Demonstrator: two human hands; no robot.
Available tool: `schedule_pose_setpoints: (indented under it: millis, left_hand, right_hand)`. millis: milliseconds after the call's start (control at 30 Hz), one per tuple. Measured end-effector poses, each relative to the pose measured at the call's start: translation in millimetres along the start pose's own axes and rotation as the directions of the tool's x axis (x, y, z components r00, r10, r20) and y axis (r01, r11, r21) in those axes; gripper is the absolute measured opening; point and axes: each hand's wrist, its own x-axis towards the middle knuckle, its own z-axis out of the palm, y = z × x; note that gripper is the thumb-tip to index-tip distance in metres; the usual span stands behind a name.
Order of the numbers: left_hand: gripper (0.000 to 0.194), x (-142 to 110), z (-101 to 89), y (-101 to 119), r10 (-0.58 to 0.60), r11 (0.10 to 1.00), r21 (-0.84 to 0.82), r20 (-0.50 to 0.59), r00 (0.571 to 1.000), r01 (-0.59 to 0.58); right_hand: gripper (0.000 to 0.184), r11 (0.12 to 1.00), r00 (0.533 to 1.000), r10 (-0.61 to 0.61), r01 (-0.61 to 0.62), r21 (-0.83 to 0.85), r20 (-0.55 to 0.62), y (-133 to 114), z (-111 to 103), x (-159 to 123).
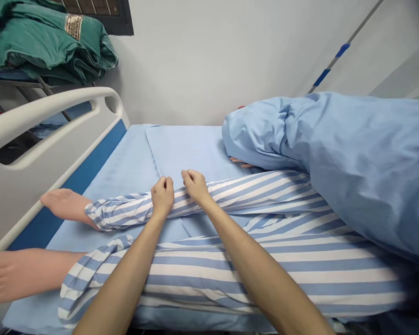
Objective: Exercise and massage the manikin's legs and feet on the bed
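My left hand [163, 194] is closed in a fist at the shin of the far leg in blue-and-white striped trousers [258, 190]. Close to its right, my right hand [195, 186], also a fist, is over the same leg. No object shows in either one, and a small gap separates them. The near striped trouser leg [195, 274] lies under my forearms. Smooth, doll-like bare feet, the far foot [64, 204] and the near foot [28, 274], stick out of the bunched cuffs. Whether the fists press on the leg is hard to tell.
Both legs lie on a light blue bed sheet [185, 144]. A blue quilt [363, 163] covers the upper body at right, with fingertips [242, 163] showing beneath it. The bed's footboard [59, 125] rises at left. Behind it, green folded bedding [49, 42] sits near the white wall [195, 60].
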Motion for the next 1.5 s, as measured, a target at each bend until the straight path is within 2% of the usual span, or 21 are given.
schedule_pose_setpoints:
  millis: [100, 200, 300, 367, 467, 567, 700, 767, 933, 1033, 1100, 1167, 1200, 1267, 1333, 1400, 1500]
  left_hand:
    - [0.034, 5, 2.8, 5, -0.041, 0.999, 0.008, 0.032, 0.999, 0.041]
    - [0.031, 14, 13.8, 18, -0.116, 0.987, -0.105, 0.055, 0.992, 0.121]
    - [0.03, 15, 33.4, 33, -0.125, 0.967, -0.228, -0.018, 0.992, 0.117]
    - [0.03, 9, 45.9, 40, -0.093, 0.982, -0.168, -0.048, 0.995, 0.084]
    - [0.029, -1, 56.1, 41, -0.048, 0.999, 0.017, -0.028, 0.998, 0.049]
    - [0.029, -5, 57.3, 38, -0.041, 0.992, 0.122, -0.009, 0.999, 0.042]
    - [0.029, -6, 56.6, 36, -0.023, 0.984, 0.179, 0.014, 1.0, 0.02]
    - [0.029, -7, 56.1, 36, -0.031, 0.984, 0.173, 0.007, 0.999, 0.03]
    - [0.029, -2, 60.1, 52, -0.073, 0.996, 0.056, -0.003, 0.997, 0.073]
    - [0.029, 1, 77.2, 70, -0.079, 0.99, -0.113, -0.005, 0.997, 0.078]
    - [0.03, -2, 93.2, 79, -0.087, 0.982, -0.164, 0.016, 0.996, 0.089]
    - [0.03, -10, 107.2, 82, -0.091, 0.99, -0.1, 0.077, 0.993, 0.098]
    - [0.03, -14, 112.1, 81, -0.087, 0.995, -0.044, 0.112, 0.99, 0.092]
    - [0.03, -21, 117.0, 78, -0.065, 0.997, 0.053, 0.17, 0.983, 0.057]
    - [0.03, -24, 116.8, 74, -0.037, 0.994, 0.104, 0.193, 0.98, 0.017]
    - [0.032, -24, 114.7, 72, -0.01, 0.992, 0.123, 0.19, 0.982, -0.014]
    - [0.032, -22, 114.5, 76, 0.002, 0.996, 0.084, 0.163, 0.987, -0.015]
  right_hand:
    - [0.04, 0.997, 0.996, 0.082, -0.082, 0.003, -0.042, 11, -3, -1]
    - [0.04, 0.992, 0.993, 0.112, -0.11, 0.059, -0.029, 15, -2, 2]
    - [0.039, 0.959, 0.982, 0.19, -0.181, 0.217, -0.021, 17, -4, 7]
    - [0.037, 0.923, 0.97, 0.24, -0.216, 0.319, -0.037, 19, -5, 10]
    - [0.034, 0.893, 0.959, 0.277, -0.231, 0.387, -0.066, 19, -8, 12]
    - [0.033, 0.928, 0.964, 0.264, -0.248, 0.279, -0.019, 14, -19, 12]
    - [0.031, 0.998, 0.998, 0.066, -0.067, 0.009, 0.017, 14, -51, 8]
    - [0.03, 0.998, 0.999, 0.05, -0.051, -0.039, -0.013, 20, -64, 4]
    - [0.028, 0.993, 0.993, 0.105, -0.107, -0.043, -0.05, 33, -66, 2]
    - [0.027, 0.982, 0.987, 0.156, -0.151, 0.112, -0.035, 35, -65, 7]
    - [0.027, 0.954, 0.974, 0.216, -0.197, 0.225, -0.063, 33, -71, 10]
    - [0.028, 0.955, 0.962, 0.236, -0.202, 0.217, -0.141, 29, -81, 10]
    - [0.029, 0.973, 0.964, 0.199, -0.173, 0.153, -0.178, 26, -87, 9]
    - [0.03, 0.997, 0.973, 0.061, -0.07, -0.031, -0.223, 21, -99, 6]
    - [0.029, 0.986, 0.971, -0.045, 0.005, -0.167, -0.235, 21, -108, 4]
    - [0.029, 0.983, 0.969, -0.023, -0.023, -0.184, -0.244, 28, -112, 6]
    - [0.031, 0.992, 0.974, 0.107, -0.118, -0.043, -0.2, 45, -113, 12]
